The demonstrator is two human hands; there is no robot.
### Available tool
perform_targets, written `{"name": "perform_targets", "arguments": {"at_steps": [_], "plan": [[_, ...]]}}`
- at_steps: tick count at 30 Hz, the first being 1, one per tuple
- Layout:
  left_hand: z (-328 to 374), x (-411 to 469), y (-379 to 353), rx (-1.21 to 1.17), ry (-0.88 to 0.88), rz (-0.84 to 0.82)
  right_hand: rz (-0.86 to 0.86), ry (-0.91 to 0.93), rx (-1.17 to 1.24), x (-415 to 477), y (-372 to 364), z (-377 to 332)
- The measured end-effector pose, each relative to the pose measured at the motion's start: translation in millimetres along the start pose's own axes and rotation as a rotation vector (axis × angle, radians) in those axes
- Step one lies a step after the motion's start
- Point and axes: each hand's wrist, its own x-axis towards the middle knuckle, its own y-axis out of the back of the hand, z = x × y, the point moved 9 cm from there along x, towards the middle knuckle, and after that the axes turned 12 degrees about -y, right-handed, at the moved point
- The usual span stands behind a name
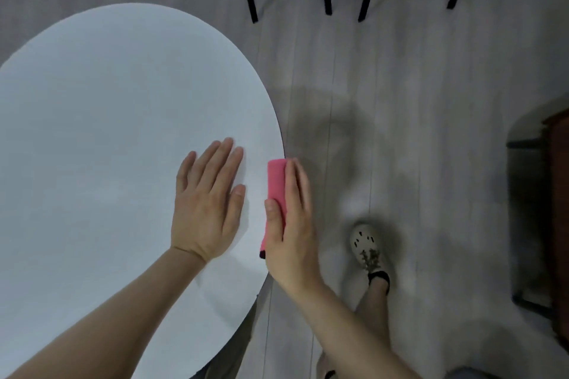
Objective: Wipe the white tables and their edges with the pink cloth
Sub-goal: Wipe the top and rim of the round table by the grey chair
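- Our right hand grips the pink cloth, which is folded into a narrow pad and laid along the right rim of the round white table.
- The thumb lies on top of the cloth. The fingers curl over its outer side, past the rim, so the hand clamps the pad onto the table's edge.
- The middle of the cloth sits under the palm and thumb. Its far end shows beyond the thumb, about level with the fingertips, and a dark-tipped corner pokes out at the near end by the heel of the hand.
- We judge the cloth to be light, soft and limp. It should bend easily round the rim, but it will bunch up or slide out of its fold if the pinch slackens.
- The best hold looks to be across the middle of the fold, as it is now, so that both layers are trapped and neither end trails.
- The table top looks hard and smooth, so we expect the pad to glide on it with little drag. The edge looks thin, and it needs the cloth wrapped over it rather than laid flat.
- Our left hand lies flat on the top with its fingers straight and holds nothing. It is just beside the cloth and apart from it, and we take it to be steadying the table.
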Motion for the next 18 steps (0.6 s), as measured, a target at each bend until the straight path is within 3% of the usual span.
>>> {"name": "perform_targets", "arguments": {"at_steps": [8,13,16,18], "plan": [[0.1,0.1,3.0,-0.011,0.026,-0.008,-0.274,0.121,-0.212,220.6,-49.3,-86.1],[1.7,4.4,14.0,-0.011,0.043,-0.011,-0.265,0.082,-0.118,138.8,-20.6,-48.3],[-13.8,26.5,29.2,-0.078,0.160,0.078,-0.339,0.074,-0.082,94.3,-6.1,-30.7],[-36.2,51.5,39.7,-0.044,0.283,0.178,-0.362,0.039,-0.087,119.9,-12.1,-44.3]]}}
